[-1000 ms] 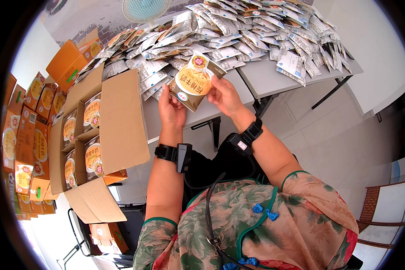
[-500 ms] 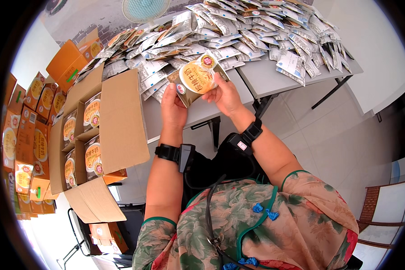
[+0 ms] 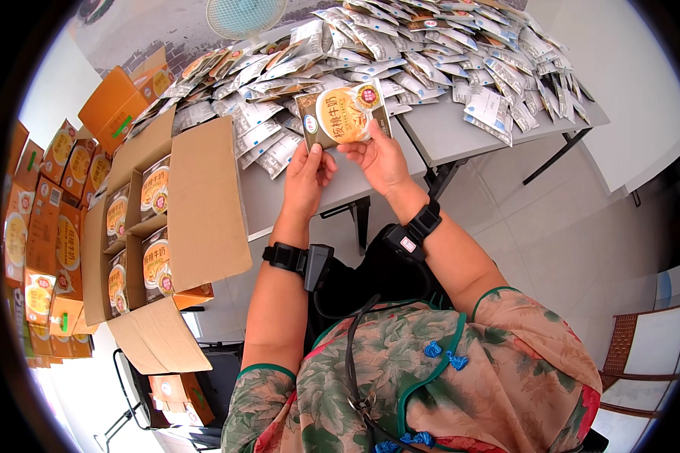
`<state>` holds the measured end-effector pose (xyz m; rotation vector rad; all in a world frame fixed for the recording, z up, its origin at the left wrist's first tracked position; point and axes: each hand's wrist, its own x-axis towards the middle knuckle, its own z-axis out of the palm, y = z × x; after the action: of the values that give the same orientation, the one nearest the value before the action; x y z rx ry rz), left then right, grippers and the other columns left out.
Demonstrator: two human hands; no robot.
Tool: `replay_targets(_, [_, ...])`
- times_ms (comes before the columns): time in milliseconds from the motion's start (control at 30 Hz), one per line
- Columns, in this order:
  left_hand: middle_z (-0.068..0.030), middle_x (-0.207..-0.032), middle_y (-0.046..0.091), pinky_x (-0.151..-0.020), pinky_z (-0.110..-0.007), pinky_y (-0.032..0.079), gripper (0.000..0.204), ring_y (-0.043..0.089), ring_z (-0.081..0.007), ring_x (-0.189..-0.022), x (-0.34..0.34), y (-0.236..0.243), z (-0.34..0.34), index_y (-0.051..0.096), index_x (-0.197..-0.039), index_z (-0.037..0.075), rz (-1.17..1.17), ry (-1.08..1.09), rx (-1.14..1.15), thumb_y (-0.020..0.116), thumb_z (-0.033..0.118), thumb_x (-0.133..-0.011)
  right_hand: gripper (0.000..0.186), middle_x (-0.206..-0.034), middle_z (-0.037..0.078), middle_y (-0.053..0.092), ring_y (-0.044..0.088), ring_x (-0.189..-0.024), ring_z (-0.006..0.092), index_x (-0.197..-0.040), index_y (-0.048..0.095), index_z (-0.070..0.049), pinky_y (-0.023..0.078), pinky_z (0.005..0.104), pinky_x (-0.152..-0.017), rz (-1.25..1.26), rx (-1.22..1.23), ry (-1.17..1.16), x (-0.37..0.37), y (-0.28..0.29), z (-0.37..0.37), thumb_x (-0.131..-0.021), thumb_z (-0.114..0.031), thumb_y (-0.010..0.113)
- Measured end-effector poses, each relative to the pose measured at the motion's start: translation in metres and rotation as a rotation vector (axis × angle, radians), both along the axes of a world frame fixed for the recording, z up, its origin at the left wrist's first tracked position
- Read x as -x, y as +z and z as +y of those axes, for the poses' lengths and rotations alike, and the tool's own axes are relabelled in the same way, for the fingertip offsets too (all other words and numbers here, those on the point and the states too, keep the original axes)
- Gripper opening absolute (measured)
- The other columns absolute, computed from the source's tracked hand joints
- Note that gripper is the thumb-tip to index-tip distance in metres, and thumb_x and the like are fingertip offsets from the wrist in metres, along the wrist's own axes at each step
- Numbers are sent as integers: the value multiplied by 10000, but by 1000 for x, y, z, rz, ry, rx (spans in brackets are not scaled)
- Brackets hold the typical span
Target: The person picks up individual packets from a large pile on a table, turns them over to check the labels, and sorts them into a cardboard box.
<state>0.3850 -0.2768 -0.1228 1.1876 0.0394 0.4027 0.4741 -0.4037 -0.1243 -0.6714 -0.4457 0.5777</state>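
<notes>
Both of my hands hold one flat brown food packet (image 3: 343, 115) over the front of the table, its printed face with a yellow round picture turned up. My left hand (image 3: 307, 175) pinches its lower left corner between thumb and fingers. My right hand (image 3: 379, 157) grips the lower right edge, thumb on top and fingers beneath. Just beyond the packet lies a big heap of silvery-white packets (image 3: 363, 45). To the left stands an open cardboard carton (image 3: 208, 200) with dividers, and brown packets (image 3: 156, 260) stand upright in its compartments.
Orange printed boxes (image 3: 57, 204) are stacked at the far left, with an open orange carton (image 3: 113, 109) behind. A round fan (image 3: 243, 16) stands behind the heap. The grey tables (image 3: 431, 136) show a front edge and dark folding legs. Below the carton, a chair holds a small orange box (image 3: 180, 399).
The packet has turned from a tilt to nearly level and shifted slightly right. My left hand has slid from its left side to its lower left corner.
</notes>
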Motion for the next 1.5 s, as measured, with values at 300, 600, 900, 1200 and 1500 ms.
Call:
replay_targets(300, [-10,-582,480,-471,-221,297,215,372,-89,-499,0,-5,13,469,-814,76,-106,77,329,419,233,-953,439,-932,104,634,641,-713,193,-1087,511,-18,494,252,-593,-53,25,76,1,0,-3,-925,-418,429])
replay_targets(600, [14,-517,410,-423,-222,260,284,325,-82,-447,-1,-13,22,452,-758,85,-204,134,488,415,282,-959,494,-798,61,606,580,-528,133,-1025,520,-9,425,213,-455,-227,180,137,6,1,-4,-902,-482,446])
replay_targets(900, [31,-493,372,-415,-223,257,321,302,-80,-423,-3,-17,27,433,-703,110,-204,136,584,453,322,-945,453,-776,29,598,481,-450,37,-1024,548,0,364,154,-366,-193,214,120,9,3,-2,-899,-432,489])
replay_targets(1200, [18,-526,419,-446,-211,294,293,368,-81,-468,-2,-13,23,459,-711,112,-177,142,560,478,300,-935,426,-814,23,594,496,-502,41,-1045,539,-17,376,161,-379,-213,239,63,10,1,0,-902,-416,498])
replay_targets(1500, [-42,-1077,590,-745,-232,433,301,557,-100,-906,-3,-11,9,508,-1144,31,-46,-1,77,499,237,-926,416,-817,35,583,528,-529,88,-1039,527,-24,432,201,-427,-151,172,23,9,-1,0,-907,-417,489])
